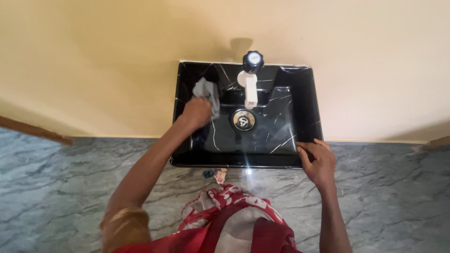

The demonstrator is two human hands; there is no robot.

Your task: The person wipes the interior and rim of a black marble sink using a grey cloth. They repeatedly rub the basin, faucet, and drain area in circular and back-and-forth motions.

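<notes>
One black basin (pixel 307 100), one white tap (pixel 251 86), one drain (pixel 243 120), one grey cloth (pixel 207 91), two hands: left hand (pixel 196 113), right hand (pixel 318 158).

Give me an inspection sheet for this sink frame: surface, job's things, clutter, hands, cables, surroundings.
Surface: black marbled wall-mounted sink, glossy, with white veins and a glare streak near the front rim.
Job's things: grey cloth pressed on the basin's back left corner; white tap with black knob; metal drain.
Clutter: small scraps on the floor under the front rim.
Hands: left hand grips the cloth; right hand rests on the front right rim.
Cables: nothing seen.
Surroundings: cream wall; grey veined stone floor.
</notes>
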